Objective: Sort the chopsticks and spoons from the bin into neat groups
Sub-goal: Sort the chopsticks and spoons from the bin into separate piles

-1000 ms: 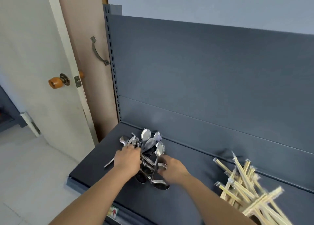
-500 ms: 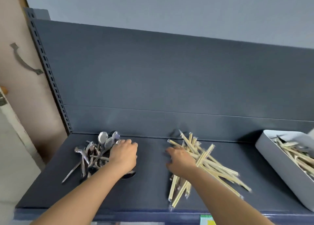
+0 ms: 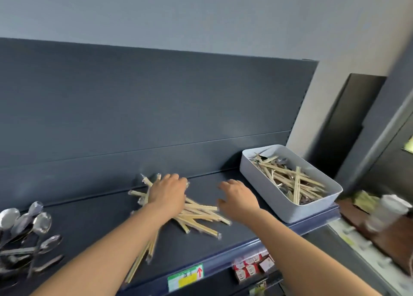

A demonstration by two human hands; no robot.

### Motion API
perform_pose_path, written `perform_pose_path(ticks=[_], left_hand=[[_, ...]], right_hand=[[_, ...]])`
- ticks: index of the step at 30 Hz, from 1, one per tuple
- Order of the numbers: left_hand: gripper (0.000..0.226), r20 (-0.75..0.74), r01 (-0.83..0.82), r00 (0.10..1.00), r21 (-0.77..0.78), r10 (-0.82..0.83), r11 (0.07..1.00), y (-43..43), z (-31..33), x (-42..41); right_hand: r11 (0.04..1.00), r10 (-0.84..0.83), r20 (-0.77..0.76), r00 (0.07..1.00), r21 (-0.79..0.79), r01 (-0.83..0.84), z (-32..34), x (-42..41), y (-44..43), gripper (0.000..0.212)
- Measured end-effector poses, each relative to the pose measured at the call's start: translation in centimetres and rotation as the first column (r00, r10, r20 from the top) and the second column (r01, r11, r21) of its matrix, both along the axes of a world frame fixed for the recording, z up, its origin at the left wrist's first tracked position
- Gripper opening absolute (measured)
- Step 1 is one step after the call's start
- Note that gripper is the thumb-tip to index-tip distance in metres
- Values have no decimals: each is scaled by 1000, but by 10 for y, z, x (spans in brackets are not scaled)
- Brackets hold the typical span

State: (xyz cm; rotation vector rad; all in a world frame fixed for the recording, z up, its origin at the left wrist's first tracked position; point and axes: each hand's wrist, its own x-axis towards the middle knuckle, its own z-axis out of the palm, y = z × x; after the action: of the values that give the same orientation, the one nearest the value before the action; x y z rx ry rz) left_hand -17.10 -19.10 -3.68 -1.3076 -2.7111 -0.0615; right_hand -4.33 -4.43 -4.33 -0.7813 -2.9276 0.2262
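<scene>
I see soft, even, fairly bright light and only faint shadows on the shelf [image 3: 93,224]. Motion blur smears the spoons [image 3: 33,225] and the right edge; wide-angle distortion bends straight lines.

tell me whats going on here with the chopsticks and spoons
A person is sorting cutlery on a dark shelf. The left hand lies on the chopstick pile, and the right hand hovers open between that pile and the white bin, which holds more chopsticks and spoons. The sorted spoons lie far left.

Dark shelf [image 3: 93,224] with a green-yellow label [image 3: 185,278] on its edge, red packets [image 3: 252,269] underneath, blurry white cup [image 3: 388,213] off right.
</scene>
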Motion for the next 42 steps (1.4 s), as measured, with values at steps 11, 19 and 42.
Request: perform_pose_path(ticks=[11,19,42], left_hand=[[35,39,145,988,45,-147,988,158,-1,89],[26,42,240,970,12,-240,971,254,-4,105],[30,83,220,974,-97,-213,971,402,-49,46]], right_hand=[[989,-149,30,988,8,149,11,104,139,37],[966,-249,109,962,-44,255,-5,125,212,34],[931,-360,187,914,4,366,-36,64,332,50]])
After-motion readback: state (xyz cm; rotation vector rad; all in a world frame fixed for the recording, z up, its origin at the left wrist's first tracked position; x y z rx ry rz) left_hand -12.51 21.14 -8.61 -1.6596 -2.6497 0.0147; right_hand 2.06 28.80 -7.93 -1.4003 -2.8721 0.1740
